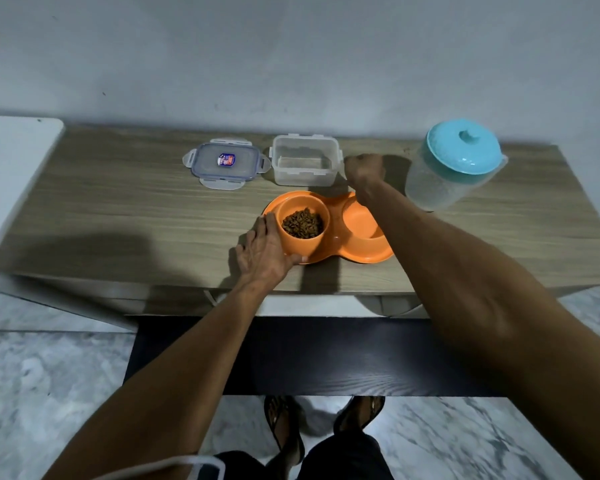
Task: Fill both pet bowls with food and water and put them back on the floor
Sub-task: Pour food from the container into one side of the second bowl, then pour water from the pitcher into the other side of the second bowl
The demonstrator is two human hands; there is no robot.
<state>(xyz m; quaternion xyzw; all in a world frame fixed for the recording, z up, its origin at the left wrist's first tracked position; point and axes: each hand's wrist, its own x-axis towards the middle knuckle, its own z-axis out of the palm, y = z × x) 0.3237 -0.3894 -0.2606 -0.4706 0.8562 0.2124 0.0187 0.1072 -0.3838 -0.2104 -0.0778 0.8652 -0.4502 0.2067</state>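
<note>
Both arms are stretched out forward, bare to the elbow and past it. Left hand (pixel 265 252) sits low, palm down, fingers (pixel 262 228) spread and curved, thumb tucked round the near side. Right hand (pixel 364 169) is further out and higher up, curled into a loose fist, wrist bent, forearm angled across from the right.

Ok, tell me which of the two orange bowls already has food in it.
The left bowl, the one the left hand is touching, holds brown kibble. The right bowl, partly behind the right forearm, shows only bare orange inside.
</note>
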